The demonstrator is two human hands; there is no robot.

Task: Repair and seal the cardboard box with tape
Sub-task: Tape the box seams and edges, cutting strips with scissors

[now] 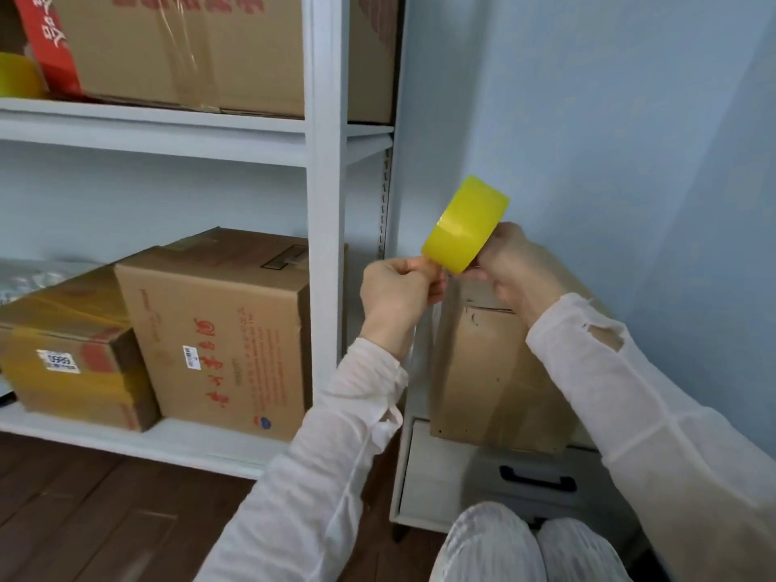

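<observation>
Tape roll (466, 224) over cardboard box (483, 371); right hand (510, 262), fingers curled round its rim; left hand (399, 289), fingers pinching its lower edge

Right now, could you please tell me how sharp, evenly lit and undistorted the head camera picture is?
Head view: soft, even light, no hard shadows; a pale sheen on the yellow tape roll; the cardboard box below it and the shelf cartons at left look smeared; wide-angle bending tilts the white shelf post.

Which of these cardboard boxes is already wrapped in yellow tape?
The low box at the far left of the bottom shelf: wide yellow bands wrap it; the rest show none.
</observation>
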